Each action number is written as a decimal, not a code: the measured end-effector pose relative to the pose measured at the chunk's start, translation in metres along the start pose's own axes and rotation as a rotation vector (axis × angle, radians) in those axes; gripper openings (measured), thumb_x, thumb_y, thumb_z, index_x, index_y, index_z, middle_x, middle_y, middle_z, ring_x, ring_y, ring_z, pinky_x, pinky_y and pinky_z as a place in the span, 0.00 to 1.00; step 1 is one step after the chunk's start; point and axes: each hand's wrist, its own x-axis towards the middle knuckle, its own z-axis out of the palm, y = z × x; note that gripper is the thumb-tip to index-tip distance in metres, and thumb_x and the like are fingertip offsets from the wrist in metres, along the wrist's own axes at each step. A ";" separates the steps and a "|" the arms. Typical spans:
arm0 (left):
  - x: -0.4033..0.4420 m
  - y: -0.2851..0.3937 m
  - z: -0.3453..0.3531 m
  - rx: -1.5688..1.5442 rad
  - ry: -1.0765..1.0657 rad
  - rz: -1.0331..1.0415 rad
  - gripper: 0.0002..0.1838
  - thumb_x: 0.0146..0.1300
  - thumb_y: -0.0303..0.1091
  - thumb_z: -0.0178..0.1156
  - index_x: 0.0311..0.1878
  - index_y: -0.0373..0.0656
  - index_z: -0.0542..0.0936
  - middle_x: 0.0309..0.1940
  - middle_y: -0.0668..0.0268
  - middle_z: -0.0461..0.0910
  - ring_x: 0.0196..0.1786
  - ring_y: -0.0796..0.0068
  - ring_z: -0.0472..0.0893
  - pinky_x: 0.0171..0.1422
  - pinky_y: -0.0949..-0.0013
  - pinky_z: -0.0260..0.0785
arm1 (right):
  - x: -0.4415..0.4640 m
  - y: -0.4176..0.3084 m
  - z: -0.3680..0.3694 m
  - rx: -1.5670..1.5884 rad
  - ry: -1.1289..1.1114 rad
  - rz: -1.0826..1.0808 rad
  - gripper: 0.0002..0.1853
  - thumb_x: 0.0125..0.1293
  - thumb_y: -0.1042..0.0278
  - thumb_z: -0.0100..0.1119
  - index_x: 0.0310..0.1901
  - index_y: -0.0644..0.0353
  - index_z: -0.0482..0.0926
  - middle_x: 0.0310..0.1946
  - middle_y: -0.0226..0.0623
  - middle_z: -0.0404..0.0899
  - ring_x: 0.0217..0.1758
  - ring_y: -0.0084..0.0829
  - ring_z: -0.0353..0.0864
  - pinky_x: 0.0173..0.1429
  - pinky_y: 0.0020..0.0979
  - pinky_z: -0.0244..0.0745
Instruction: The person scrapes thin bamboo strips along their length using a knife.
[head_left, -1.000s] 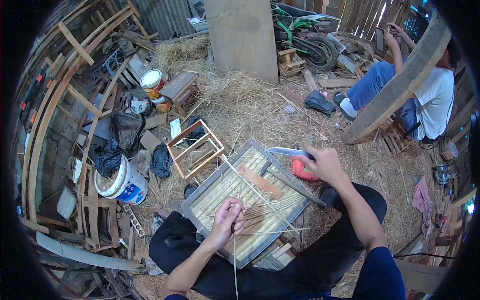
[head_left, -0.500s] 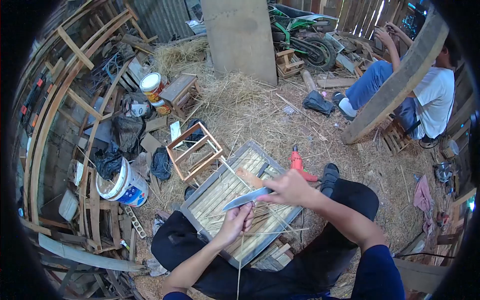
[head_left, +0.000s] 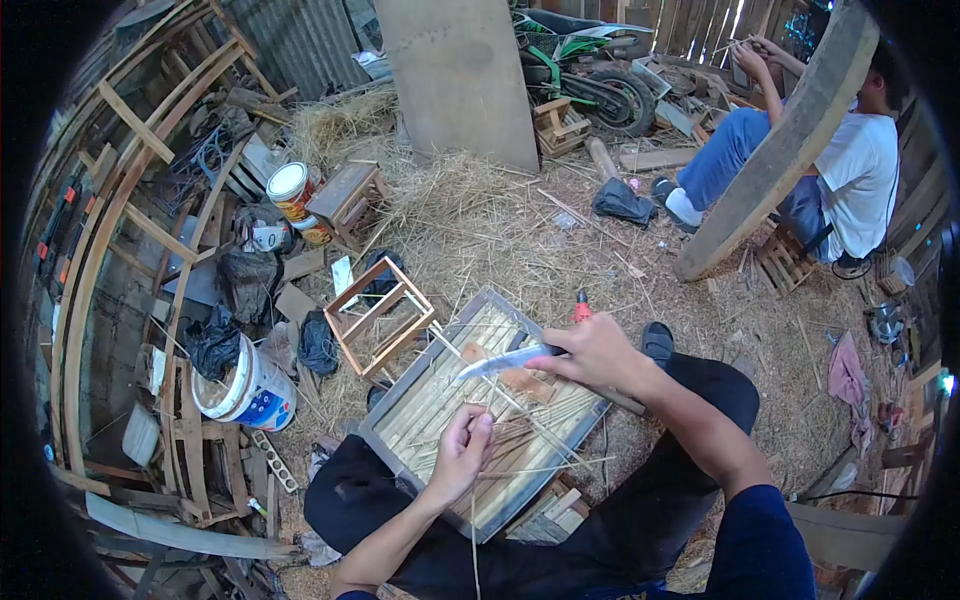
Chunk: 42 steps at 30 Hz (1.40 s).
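Note:
My right hand (head_left: 600,355) is closed round the dark handle of a knife (head_left: 500,361), its broad blade pointing left above a framed slatted board (head_left: 400,389). Below the blade, my left hand (head_left: 461,452) pinches a thin bamboo strip (head_left: 475,545) that hangs down past my lap. Blade and left hand are apart. More thin strips (head_left: 555,441) lie loose across the board, which rests between my knees. A brown piece of wood (head_left: 527,384) lies on it under the knife.
Left of the board stands a small wooden frame (head_left: 384,318). Beyond my right hand, a red drill (head_left: 582,308) is partly hidden. A white bucket (head_left: 262,390) stands at left. At right, a seated person (head_left: 855,165) works behind a slanting post (head_left: 775,150).
The knife and my right hand have lifted up and away from my left hand. The view has shifted slightly; my left hand still pinches the strip.

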 end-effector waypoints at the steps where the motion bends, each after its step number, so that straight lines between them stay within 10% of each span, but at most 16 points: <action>1: -0.001 -0.001 -0.003 0.006 -0.004 -0.004 0.07 0.78 0.36 0.49 0.46 0.43 0.69 0.20 0.77 0.60 0.18 0.89 0.57 0.20 0.77 0.49 | -0.006 0.005 -0.003 -0.029 -0.010 0.026 0.24 0.66 0.38 0.57 0.28 0.52 0.80 0.12 0.38 0.74 0.15 0.39 0.78 0.21 0.38 0.70; 7: -0.020 -0.009 -0.031 0.061 0.064 0.046 0.07 0.78 0.36 0.48 0.45 0.43 0.68 0.20 0.76 0.62 0.18 0.89 0.58 0.20 0.79 0.49 | -0.052 0.074 -0.010 -0.198 -0.018 0.380 0.20 0.66 0.41 0.58 0.34 0.52 0.82 0.16 0.41 0.78 0.20 0.42 0.81 0.26 0.42 0.74; 25: 0.007 -0.025 -0.002 0.099 -0.035 0.004 0.05 0.77 0.33 0.48 0.44 0.44 0.69 0.19 0.79 0.63 0.18 0.91 0.60 0.20 0.79 0.51 | -0.002 -0.042 0.033 0.064 -0.065 -0.246 0.24 0.63 0.39 0.62 0.28 0.54 0.75 0.12 0.34 0.73 0.14 0.38 0.76 0.19 0.38 0.67; 42: -0.009 -0.003 -0.015 0.128 0.008 0.063 0.07 0.77 0.36 0.49 0.45 0.42 0.69 0.21 0.77 0.63 0.19 0.90 0.59 0.21 0.79 0.50 | -0.028 0.038 -0.007 -0.142 0.035 0.228 0.24 0.64 0.38 0.59 0.28 0.53 0.80 0.12 0.41 0.73 0.17 0.42 0.78 0.23 0.41 0.71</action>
